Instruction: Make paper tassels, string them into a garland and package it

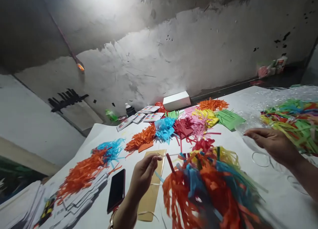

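Between left hand (pixel 144 173), pinching string (pixel 172 155), and right hand (pixel 274 144), grip unclear, hangs paper fringe (pixel 211 182).

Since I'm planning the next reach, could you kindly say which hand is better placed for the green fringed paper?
Probably the right hand: it is nearer the green fringed paper, though it looks pinched shut. The left hand, farther off, pinches a string.
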Available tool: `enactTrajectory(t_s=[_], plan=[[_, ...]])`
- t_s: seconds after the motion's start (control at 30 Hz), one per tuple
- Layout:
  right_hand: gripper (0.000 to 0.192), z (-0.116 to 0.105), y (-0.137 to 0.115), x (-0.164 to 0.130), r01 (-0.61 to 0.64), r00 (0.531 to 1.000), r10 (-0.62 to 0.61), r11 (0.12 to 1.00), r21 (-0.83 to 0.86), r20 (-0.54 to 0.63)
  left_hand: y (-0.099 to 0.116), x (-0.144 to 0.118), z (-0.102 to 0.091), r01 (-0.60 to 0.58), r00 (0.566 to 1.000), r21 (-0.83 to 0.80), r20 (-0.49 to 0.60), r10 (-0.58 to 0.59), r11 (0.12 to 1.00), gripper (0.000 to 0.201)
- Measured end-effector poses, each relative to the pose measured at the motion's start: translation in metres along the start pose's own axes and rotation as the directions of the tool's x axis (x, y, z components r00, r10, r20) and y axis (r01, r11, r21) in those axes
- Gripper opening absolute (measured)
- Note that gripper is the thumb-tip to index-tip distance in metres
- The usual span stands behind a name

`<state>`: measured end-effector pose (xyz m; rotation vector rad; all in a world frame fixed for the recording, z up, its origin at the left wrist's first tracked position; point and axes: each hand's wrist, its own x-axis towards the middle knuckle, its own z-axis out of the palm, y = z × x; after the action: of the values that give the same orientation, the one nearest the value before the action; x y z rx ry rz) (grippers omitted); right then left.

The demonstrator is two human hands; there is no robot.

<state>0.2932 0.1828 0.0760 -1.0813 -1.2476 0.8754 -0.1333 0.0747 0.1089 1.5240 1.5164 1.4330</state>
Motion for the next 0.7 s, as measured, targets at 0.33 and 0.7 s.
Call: enactTrajectory(t_s=[0.33,0.7], plan=[[0.043,-0.010,0.006,0.004,-0.098,0.990,0.090,0.993,0.065,0.107,0.008,0.009,-0.008,-0.118,0.988,0.201,0.124,0.094,0.972,0.034],[0.054,0.015,0.008,0.029,-0.191,0.956,0.166,0.978,0.084,0.240,-0.016,0.046,0.000,0.080,0.977,0.087,0.189,-0.095,0.993,0.062]])
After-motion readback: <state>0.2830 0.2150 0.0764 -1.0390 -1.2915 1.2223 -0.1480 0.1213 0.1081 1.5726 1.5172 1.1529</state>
